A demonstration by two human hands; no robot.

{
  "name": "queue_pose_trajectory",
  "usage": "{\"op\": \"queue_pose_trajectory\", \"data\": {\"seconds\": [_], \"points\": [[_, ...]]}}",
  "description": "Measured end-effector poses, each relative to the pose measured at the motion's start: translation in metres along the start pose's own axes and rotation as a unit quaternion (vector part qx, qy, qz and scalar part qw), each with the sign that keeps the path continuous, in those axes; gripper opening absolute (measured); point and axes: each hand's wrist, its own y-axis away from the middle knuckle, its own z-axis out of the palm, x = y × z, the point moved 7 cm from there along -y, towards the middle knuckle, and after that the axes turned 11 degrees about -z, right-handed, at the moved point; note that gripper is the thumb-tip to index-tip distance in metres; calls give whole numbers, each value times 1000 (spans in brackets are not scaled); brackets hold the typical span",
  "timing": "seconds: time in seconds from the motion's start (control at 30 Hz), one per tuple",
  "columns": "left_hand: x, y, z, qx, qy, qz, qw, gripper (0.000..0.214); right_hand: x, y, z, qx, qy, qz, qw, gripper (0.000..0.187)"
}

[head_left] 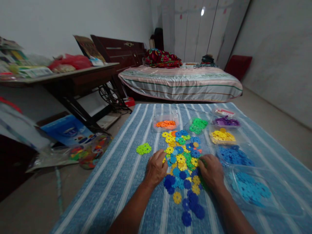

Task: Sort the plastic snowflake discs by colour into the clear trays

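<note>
A loose pile of flower-shaped plastic discs (180,159) in yellow, blue, green and orange spreads over the striped cloth. At its left edge is my left hand (156,166), fingers curled in and touching the discs; what they grip, if anything, is hidden. My right hand (211,170) is bent over the pile's right edge, with green discs (204,182) showing under its palm and by its fingertips. Beyond my left hand lies a small separate group of lime-green discs (143,149).
Clear tubs hold sorted discs: orange (166,124), green (198,125), purple (226,121), yellow (222,136), dark blue (234,155) and light blue (252,189). Past the cloth-covered table (117,182) stands a bed (180,81). A cluttered sewing-machine table (70,76) is at left.
</note>
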Motion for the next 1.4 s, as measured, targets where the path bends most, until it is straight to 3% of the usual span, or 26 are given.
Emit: {"op": "queue_pose_trajectory", "data": {"seconds": [0.17, 0.3, 0.63, 0.93, 1.1, 1.27, 1.4], "points": [[27, 0, 4, -71, -16, 62, 995, 42, 1, 0, 1, 1, 0, 1, 1000, 24], [34, 2, 12, -121, -31, 73, 989, 40, 0, -1, 0, 6, 0, 0, 1000, 24], [17, -1, 7, -24, -21, 22, 999, 25, -1, -1, 0, 1, -3, 5, 1000, 23], [13, -3, 4, 32, 8, 26, 999, 13, -1, -2, -1, 3, -4, 0, 1000, 24], [8, -2, 3, 62, 2, 25, 998, 19, 0, -2, -1, -2, -11, 8, 1000, 24], [6, -2, 2, 57, -15, 17, 998, 28, 0, -2, 0, 1, -11, 6, 1000, 24], [14, -2, 3, 16, -31, 16, 999, 28, -1, -2, 0, -2, -6, 6, 1000, 24]]}}
